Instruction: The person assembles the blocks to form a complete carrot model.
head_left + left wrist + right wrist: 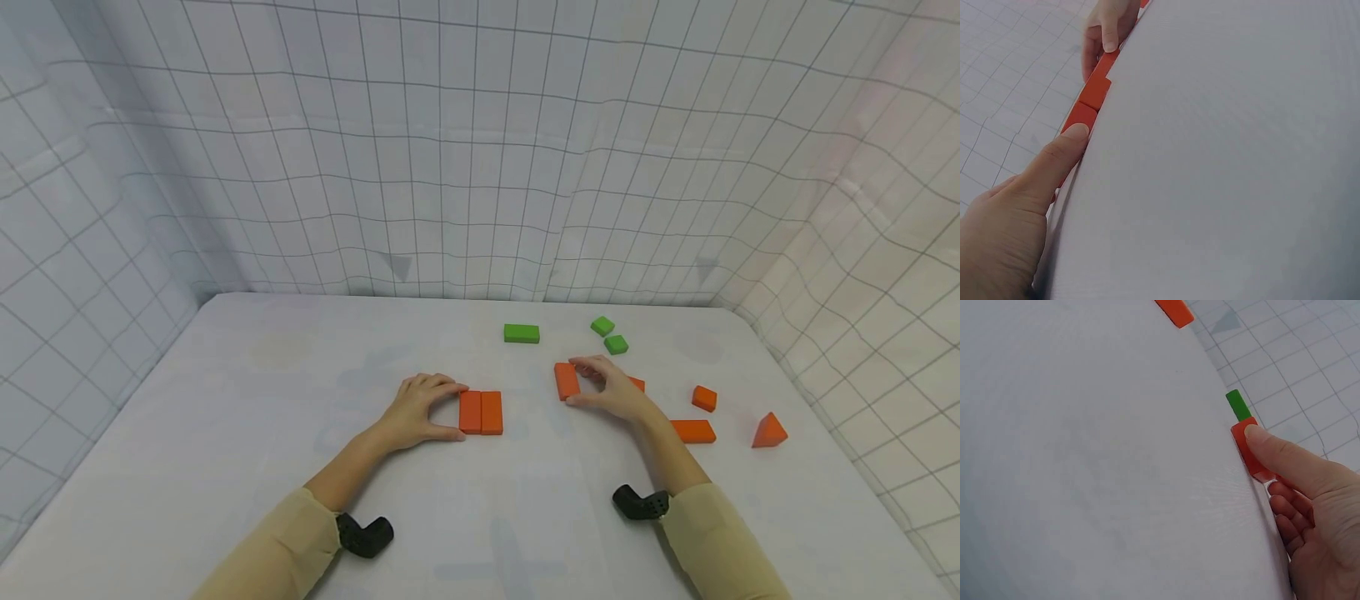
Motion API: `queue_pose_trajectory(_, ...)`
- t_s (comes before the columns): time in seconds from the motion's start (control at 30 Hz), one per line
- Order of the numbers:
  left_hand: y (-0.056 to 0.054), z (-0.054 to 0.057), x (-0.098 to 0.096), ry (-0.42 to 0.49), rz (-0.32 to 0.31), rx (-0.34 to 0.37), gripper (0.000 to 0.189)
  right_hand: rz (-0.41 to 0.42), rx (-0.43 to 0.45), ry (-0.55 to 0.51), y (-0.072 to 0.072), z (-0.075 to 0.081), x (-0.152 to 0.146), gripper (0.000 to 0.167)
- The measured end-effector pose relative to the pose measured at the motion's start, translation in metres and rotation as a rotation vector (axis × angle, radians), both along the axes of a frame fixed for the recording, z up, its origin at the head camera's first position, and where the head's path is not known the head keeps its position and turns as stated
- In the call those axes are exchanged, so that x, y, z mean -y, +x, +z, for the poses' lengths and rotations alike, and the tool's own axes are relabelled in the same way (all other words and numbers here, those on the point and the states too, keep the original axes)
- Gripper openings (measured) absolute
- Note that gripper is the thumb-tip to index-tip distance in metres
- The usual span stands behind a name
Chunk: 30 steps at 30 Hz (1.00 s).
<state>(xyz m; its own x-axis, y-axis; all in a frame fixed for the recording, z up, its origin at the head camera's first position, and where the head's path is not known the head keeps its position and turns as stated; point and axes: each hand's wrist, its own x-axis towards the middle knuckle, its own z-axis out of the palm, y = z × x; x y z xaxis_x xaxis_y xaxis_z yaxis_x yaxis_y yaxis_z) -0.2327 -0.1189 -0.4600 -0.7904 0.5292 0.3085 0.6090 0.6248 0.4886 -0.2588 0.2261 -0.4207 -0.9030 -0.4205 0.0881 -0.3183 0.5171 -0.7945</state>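
Two orange rectangular blocks lie long side to long side in the middle of the table. My left hand [408, 414] spans the left block [470, 412], thumb on its near end and a finger at its far end; the right block [492, 413] is beside it. In the left wrist view the thumb [1075, 132] presses on the orange end. A short way right, my right hand [617, 395] pinches another orange block [566, 382] by its two ends, slightly turned. The right wrist view shows the thumb on this block [1244, 447].
Behind are a green rectangular block [521, 334] and two small green blocks [603, 326]. To the right lie an orange block [693, 431], a small orange block [704, 398] and an orange triangular block [769, 432]. Another orange piece [637, 383] is partly behind my right hand. Gridded white curtains surround the table.
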Motion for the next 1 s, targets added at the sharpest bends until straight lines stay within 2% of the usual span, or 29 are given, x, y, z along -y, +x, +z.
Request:
queue_pose_trajectory(0.07, 0.000, 0.000, 0.000, -0.002, 0.001, -0.001, 0.065, -0.002, 0.000, 0.003, 0.002, 0.003, 0.001, 0.060)
queue_pose_trajectory(0.27, 0.000, 0.000, 0.000, -0.005, -0.005, -0.006, 0.064, -0.024, -0.029, 0.007, -0.012, -0.020, -0.007, 0.060)
queue_pose_trajectory(0.33, 0.000, 0.000, -0.001, -0.005, -0.005, -0.004, 0.064, -0.026, -0.047, 0.002, -0.011, -0.019, -0.004, 0.060)
queue_pose_trajectory(0.6, 0.000, 0.000, -0.001, -0.003, -0.010, -0.024, 0.064, 0.040, -0.113, -0.036, 0.000, -0.020, 0.027, 0.060)
queue_pose_trajectory(1.0, 0.000, 0.000, 0.000, -0.004, -0.003, -0.001, 0.064, 0.090, -0.112, -0.003, 0.020, -0.026, 0.059, 0.058)
